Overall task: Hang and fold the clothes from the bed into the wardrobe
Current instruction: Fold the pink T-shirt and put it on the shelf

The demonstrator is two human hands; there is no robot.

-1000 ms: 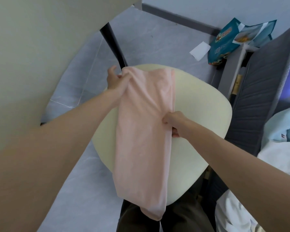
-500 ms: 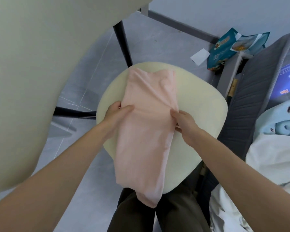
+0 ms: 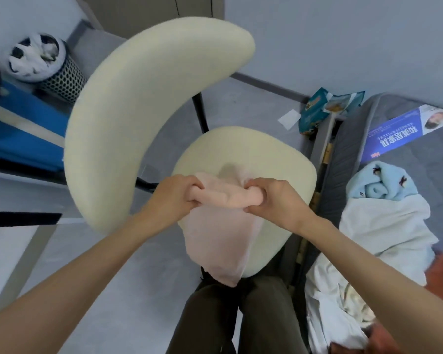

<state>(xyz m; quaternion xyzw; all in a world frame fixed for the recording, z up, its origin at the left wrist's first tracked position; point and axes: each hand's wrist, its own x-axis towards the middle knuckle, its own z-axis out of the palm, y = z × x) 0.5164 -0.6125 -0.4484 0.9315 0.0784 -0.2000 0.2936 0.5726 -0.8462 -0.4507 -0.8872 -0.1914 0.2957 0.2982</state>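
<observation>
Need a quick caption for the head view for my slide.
Left hand and right hand grip the bunched upper end of a pink garment draped over a cream chair seat.

A pale blue-grey wall meets the grey floor along a dark skirting. A cream padded chair stands mid-floor, its curved backrest at the left. A mesh bin sits far left. A grey mattress runs along the right.

Both arms outstretched — left hand and right hand curled, gripping.
</observation>
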